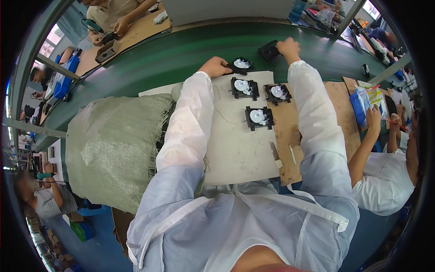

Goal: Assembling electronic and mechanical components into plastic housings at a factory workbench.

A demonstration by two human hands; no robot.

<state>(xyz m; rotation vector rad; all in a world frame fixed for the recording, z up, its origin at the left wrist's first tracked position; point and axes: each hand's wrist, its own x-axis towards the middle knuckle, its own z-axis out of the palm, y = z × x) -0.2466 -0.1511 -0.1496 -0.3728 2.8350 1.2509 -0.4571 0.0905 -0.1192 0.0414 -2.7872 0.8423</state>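
Observation:
Stretched forward over the far edge of the white sheet, my left hand (216,67) has its fingers closed at the near-left edge of a black plastic gear unit (242,64) with white gears. To the right and a little farther off, my right hand (289,48) grips the right side of a black plastic housing (269,50) over the green belt. Three similar units lie nearer to me: one gear unit (244,87) at the sheet's far end, another gear unit (277,93) to its right, and a third gear unit (258,117) closer in. My fingertips are partly hidden.
The white sheet (226,154) covers part of a brown board (290,149), with a blade-like tool (275,154) on its right edge. A bulky green woven sack (113,145) sits at my left. Beyond runs the green belt (195,45). Co-workers sit around; one person (385,181) is at right.

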